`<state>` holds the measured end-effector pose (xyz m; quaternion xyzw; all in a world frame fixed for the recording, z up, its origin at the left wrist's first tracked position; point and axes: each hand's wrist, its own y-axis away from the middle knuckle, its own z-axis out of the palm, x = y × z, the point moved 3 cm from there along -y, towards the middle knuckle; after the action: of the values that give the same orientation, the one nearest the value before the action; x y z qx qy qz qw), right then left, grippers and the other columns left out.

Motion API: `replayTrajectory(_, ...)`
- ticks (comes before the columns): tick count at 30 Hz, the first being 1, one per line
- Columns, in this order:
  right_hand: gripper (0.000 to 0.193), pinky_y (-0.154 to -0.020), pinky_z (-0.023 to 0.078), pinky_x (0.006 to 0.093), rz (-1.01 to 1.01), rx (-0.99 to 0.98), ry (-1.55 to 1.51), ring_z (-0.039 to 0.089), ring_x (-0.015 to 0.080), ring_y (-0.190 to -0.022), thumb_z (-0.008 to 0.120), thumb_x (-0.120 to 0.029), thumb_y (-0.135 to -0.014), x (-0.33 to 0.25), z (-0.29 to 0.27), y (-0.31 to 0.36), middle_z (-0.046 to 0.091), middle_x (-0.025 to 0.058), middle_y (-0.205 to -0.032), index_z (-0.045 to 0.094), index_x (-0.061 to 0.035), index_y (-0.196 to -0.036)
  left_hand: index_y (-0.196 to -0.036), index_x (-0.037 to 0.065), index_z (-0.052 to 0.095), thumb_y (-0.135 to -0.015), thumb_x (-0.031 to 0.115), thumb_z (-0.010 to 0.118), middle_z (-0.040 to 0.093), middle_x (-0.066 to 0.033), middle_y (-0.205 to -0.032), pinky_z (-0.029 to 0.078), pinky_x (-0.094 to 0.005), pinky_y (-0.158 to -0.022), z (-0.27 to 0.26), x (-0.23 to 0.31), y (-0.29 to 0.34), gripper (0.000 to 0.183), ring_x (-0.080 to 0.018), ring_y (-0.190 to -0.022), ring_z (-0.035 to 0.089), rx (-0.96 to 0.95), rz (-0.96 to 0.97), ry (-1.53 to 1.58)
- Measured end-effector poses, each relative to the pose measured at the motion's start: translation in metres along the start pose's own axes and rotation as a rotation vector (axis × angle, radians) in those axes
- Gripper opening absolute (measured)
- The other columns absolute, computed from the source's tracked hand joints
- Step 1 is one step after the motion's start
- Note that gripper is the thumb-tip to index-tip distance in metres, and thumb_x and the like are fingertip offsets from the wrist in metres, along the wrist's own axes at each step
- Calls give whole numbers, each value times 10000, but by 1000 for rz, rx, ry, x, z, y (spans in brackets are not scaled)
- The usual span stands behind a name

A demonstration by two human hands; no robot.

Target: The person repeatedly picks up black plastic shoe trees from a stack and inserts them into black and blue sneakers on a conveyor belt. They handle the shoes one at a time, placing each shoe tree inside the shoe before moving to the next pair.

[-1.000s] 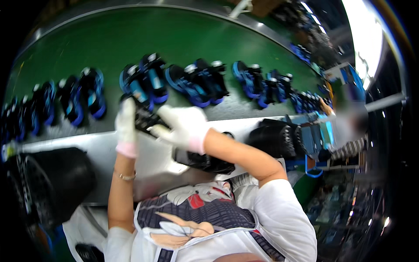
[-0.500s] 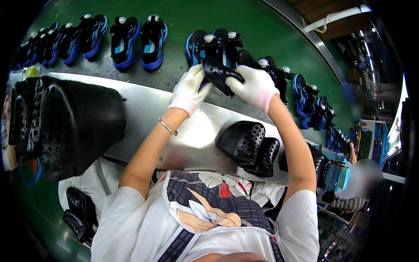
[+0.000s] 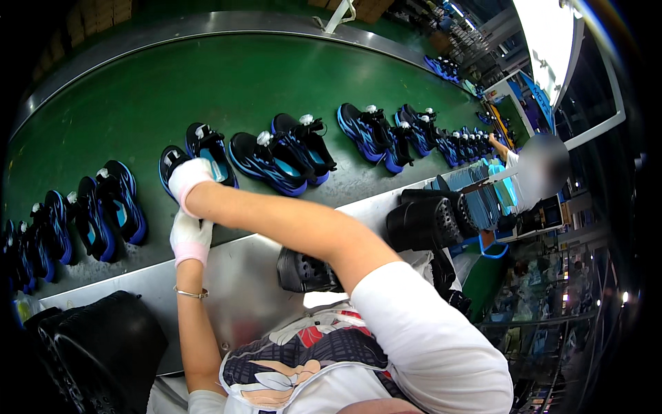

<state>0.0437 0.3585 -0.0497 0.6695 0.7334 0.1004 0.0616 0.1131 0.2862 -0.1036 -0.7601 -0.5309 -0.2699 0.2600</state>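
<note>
Reaching over the green table [image 3: 276,76], you have your right hand [image 3: 191,179] covering the near part of a black-and-blue shoe [image 3: 169,160], your left hand [image 3: 190,239] close by, nearer you; whether either grips is hidden. Another shoe [image 3: 205,143] stands just beside it.

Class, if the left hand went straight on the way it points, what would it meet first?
Most likely the right hand, which overlaps the black-and-blue shoe in this view; depth is unclear.

Green surface [image 3: 276,76]: open across upper centre
Shoe row [image 3: 256,160]: barrier across mid-frame
Black forms [image 3: 103,341]: block lower left, right of centre
</note>
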Motion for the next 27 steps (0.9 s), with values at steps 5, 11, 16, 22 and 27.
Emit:
replayTrajectory(5, 284, -766, 551, 328, -33, -152, -13, 674, 200, -1020, 694, -151, -774, -9, 1, -1, 698, 59, -1113, 720, -125, -1056, -1062, 82, 658, -783, 353, 705, 675, -186, -1038, 508, -435, -821, -18, 0, -11, 391, -372, -970, 634, -249, -228, -81)
replayTrajectory(11, 288, -772, 550, 329, -62, -287, -28, 686, 201, -988, 706, -168, -753, -7, -6, -3, 714, 50, -1069, 736, -136, -1037, -1010, 58, 680, -760, 351, 708, 682, -198, -948, 521, -443, -760, -11, -3, -13, 386, -379, -881, 647, -248, -112, -204)
replayTrajectory(16, 263, -783, 549, 316, -47, -208, -53, 688, 202, -984, 695, -144, -768, -6, 3, -10, 719, 50, -1050, 734, -120, -1027, -986, 68, 695, -791, 407, 679, 685, -182, -978, 524, -433, -801, -9, -4, -16, 391, -366, -915, 648, -293, -193, -254)
replayTrajectory(22, 304, -820, 541, 337, -43, -231, -94, 672, 216, -1023, 680, -129, -780, -3, 5, -11, 699, 72, -1105, 715, -116, -1082, -979, 63, 698, -776, 364, 700, 686, -189, -970, 529, -424, -796, -11, 4, -18, 363, -370, -912, 651, -304, -241, -265)
replayTrajectory(27, 348, -878, 510, 337, -242, -214, 138, 571, 199, -1178, 704, -197, -784, -19, -16, 9, 614, 38, -1276, 708, -161, -1129, -1018, 51, 681, -801, 340, 673, 685, -192, -993, 526, -413, -807, -7, -8, -16, 362, -372, -952, 645, -305, -391, -221)
